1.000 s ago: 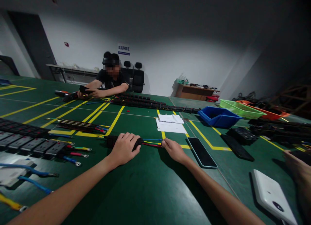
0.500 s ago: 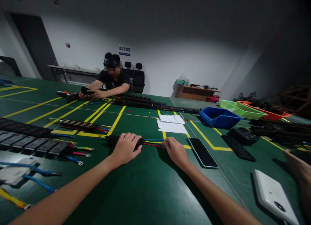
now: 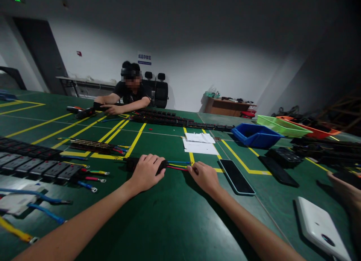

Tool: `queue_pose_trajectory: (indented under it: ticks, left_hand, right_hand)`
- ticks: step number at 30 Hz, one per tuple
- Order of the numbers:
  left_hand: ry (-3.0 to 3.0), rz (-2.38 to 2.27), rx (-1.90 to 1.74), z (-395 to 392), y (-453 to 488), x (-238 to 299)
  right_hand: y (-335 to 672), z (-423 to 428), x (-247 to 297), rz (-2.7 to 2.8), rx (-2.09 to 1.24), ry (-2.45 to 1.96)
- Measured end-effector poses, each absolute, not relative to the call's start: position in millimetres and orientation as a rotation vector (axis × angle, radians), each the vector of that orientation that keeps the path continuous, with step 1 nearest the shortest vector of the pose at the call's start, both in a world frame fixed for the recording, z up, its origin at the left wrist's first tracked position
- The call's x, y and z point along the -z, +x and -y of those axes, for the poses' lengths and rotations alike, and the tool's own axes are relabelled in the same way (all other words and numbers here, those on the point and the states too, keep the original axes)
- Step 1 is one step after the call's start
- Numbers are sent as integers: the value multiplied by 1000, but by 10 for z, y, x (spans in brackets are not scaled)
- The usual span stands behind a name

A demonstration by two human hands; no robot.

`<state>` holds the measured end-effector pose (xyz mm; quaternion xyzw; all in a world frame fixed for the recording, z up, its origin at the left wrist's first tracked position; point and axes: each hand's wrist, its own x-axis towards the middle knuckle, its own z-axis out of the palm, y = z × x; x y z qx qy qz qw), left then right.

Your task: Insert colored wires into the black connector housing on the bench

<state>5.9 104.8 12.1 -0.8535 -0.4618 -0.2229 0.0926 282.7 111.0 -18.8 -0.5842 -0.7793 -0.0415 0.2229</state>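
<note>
My left hand (image 3: 146, 172) is wrapped over a black power strip (image 3: 131, 163) lying on the green table (image 3: 169, 223). Blue, yellow and red wires (image 3: 177, 165) run out of its right end. My right hand (image 3: 204, 176) is closed in a pinch on the ends of those wires, just right of the strip. Both forearms reach in from the bottom edge.
Rows of black power strips (image 3: 36, 167) with coloured leads lie at the left. A dark phone (image 3: 236, 176) and white papers (image 3: 199, 142) sit right of my hands; a white phone (image 3: 321, 227) lies near right. Blue (image 3: 255, 135), green and orange bins stand far right. A person (image 3: 129, 90) sits across.
My right hand has shifted slightly left along the wires toward the strip. The left hand stays on the strip. The person across has lowered the black item to the table.
</note>
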Motion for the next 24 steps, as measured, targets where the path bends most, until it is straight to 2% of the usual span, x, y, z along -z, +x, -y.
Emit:
queue_pose_trajectory:
  ticks: [12,18,24]
  left_hand:
    - [-2541,1393,637,-1037,74,-124]
    - [-2531,1396,631,-1034,79,-126]
    - [-2538,1393,637,-1030,75,-125]
  right_hand:
    - [2803,-1101,158,2275,27,-1591]
    - [2810,-1086,175,2302,119,-1496]
    - [2784,-1071,120,2292,108,-1612]
